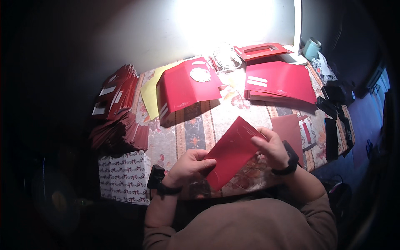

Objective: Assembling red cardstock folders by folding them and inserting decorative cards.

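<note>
A flower-patterned bench (164,139) spreads before the person; toward its back right lies a stack of red sheets (287,79); left of that, a folded red sheet (187,89) partly covers a yellow sheet (150,92); a smaller red card (233,156) is held tilted above the bench's near side; the left hand (189,166), nearly closed, pinches its left edge, thumb on top; the right hand (273,150), similarly curled, grips its right edge.

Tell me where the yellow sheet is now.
The yellow sheet lies in the head view's upper left, on the patterned tablecloth, between the stack of red pieces and the folded red card that partly hides it.
</note>
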The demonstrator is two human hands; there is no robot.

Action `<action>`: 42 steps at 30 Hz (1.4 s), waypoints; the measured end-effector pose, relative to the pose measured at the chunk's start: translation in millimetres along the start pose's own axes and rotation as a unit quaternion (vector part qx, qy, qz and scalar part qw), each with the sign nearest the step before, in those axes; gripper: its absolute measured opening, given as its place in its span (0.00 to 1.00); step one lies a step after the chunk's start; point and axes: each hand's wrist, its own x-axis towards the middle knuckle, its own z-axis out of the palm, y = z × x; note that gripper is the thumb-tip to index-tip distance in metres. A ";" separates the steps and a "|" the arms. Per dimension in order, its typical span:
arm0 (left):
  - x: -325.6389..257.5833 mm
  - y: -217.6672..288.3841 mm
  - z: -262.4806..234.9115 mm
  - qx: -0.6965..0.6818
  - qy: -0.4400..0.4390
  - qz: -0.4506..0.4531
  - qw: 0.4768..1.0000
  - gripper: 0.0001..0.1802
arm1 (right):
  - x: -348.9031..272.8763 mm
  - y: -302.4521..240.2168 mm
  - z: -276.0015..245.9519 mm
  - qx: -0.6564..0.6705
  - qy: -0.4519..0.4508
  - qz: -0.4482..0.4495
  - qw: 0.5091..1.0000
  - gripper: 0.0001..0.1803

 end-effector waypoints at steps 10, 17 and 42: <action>-1.0 3.2 -0.3 0.072 0.035 0.082 0.993 0.11 | -8.9 -14.1 -21.4 -0.070 -0.108 0.065 0.990 0.12; 4.7 -12.2 0.1 -0.142 -0.004 0.121 0.982 0.16 | -7.0 4.2 -21.5 -0.049 -0.005 -0.035 0.998 0.12; 19.5 -36.2 26.3 -0.057 0.087 0.153 0.983 0.16 | -7.5 6.7 -6.0 -0.155 -0.031 -0.025 0.987 0.06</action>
